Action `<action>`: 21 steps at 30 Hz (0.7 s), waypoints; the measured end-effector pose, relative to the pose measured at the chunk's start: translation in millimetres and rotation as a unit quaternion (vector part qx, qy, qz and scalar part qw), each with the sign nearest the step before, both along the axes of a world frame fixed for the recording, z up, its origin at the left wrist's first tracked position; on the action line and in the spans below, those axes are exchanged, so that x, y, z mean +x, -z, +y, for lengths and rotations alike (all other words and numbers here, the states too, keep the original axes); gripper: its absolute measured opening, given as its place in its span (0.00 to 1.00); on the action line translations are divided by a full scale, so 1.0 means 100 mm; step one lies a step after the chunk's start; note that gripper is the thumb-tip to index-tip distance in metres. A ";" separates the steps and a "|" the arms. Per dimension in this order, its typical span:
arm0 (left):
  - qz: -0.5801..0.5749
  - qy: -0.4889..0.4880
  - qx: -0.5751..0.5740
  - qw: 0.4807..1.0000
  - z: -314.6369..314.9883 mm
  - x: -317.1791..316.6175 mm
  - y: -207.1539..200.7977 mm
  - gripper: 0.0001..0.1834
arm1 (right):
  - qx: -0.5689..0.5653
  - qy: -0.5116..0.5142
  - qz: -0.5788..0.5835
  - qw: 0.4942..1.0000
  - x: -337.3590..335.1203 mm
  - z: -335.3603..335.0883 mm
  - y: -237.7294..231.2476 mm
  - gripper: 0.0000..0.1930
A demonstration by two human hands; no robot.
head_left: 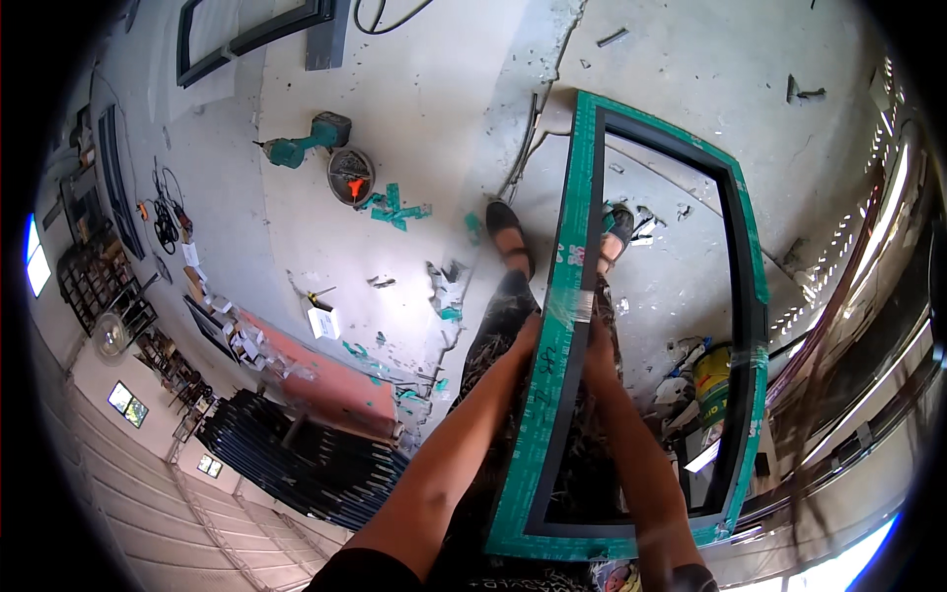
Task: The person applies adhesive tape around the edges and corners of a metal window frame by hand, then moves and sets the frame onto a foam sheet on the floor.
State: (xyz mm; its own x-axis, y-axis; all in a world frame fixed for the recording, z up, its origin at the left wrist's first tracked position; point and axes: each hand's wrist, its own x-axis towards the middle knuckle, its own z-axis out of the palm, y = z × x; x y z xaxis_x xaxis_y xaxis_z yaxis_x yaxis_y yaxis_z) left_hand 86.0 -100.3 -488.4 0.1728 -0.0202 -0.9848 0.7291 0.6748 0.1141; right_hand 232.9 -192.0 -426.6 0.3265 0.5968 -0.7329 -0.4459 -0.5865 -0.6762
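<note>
Green-taped frame (pixel 548 395) ahead, long axis running near to far, with left bar (pixel 573 237) between left hand (pixel 530 333) outside and right hand (pixel 598 353) at the opening, equally near. Cannot tell closure or grip of largely hidden fingers.

Dark, green-taped rectangular frame (pixel 558 360)

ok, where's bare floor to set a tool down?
Best patch: floor between the round tub and the white box. Smaller, lightly specked one: between the drill and gray panel. Crowded: around the yellow-and-green bucket, seen through the green-taped frame.
</note>
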 end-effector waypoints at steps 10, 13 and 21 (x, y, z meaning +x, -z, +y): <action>-0.110 0.196 0.470 0.854 1.26 1.25 -1.60 0.22 | -0.051 0.235 0.008 0.971 1.27 0.95 -0.63 0.27; -0.170 0.251 0.523 0.796 1.10 1.54 -1.67 0.26 | 0.027 0.117 -0.129 0.984 1.33 1.45 -0.98 0.29; -0.200 0.021 0.434 0.878 1.11 1.62 -1.57 0.06 | 0.036 0.028 -0.319 0.947 1.29 1.60 -1.25 0.35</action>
